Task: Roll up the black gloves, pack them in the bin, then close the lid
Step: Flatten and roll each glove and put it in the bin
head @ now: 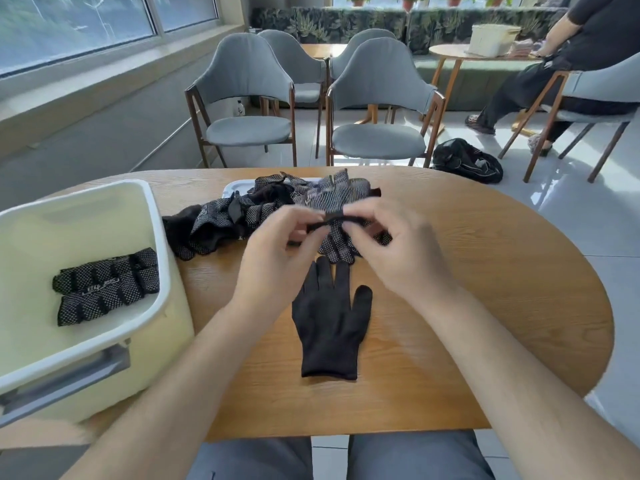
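1. Your left hand and right hand both pinch the dotted glove's cuff, which runs left-right above the table.
2. Its fingers hang down towards you.
3. A plain black glove lies flat below, fingers pointing away.

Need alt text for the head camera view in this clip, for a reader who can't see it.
Both hands, left hand and right hand, hold a dotted black glove by its cuff above a wooden table, over a plain black glove lying flat. To the left, an open cream bin holds two rolled gloves; a glove pile lies behind.
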